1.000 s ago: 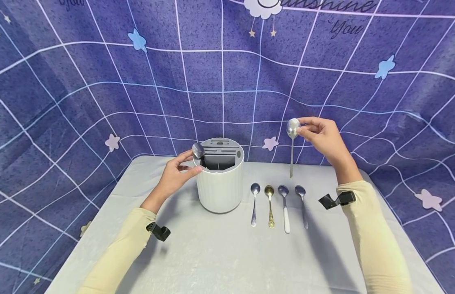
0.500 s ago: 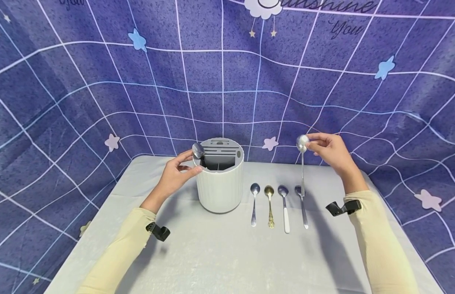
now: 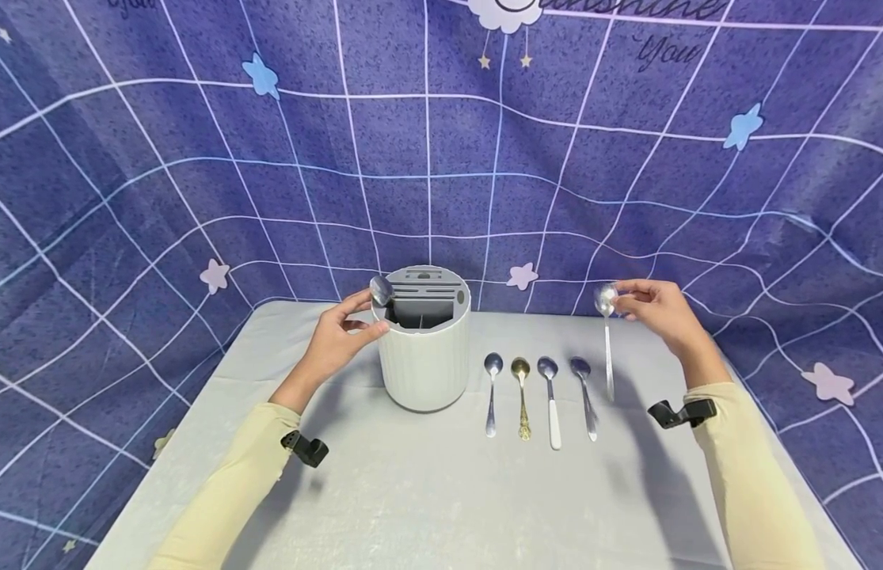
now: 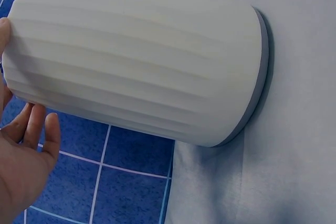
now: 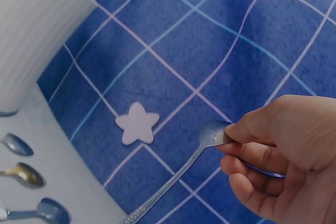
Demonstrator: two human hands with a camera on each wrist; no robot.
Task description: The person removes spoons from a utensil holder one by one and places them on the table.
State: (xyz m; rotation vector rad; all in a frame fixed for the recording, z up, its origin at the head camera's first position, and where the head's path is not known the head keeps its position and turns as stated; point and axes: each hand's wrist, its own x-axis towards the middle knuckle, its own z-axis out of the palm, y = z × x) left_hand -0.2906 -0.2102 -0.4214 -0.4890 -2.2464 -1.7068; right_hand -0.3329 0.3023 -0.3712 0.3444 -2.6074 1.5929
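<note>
My right hand pinches a silver spoon by its bowl, handle hanging down above the table's right side. In the right wrist view, thumb and forefinger hold the bowl's edge, and the handle shows an engraved end. My left hand holds the rim of a white ribbed utensil holder, thumb at the front and fingers along the left side. Another spoon stands in the holder, bowl up, beside those fingers. The left wrist view shows the holder's wall with fingers against its edge.
Right of the holder lie a silver spoon, a gold spoon, a white-handled spoon and a dark silver spoon, in a row. The pale tablecloth meets a blue gridded curtain behind.
My right hand has lowered the spoon and moved it rightward, past the row's rightmost spoon. My left hand stays on the holder.
</note>
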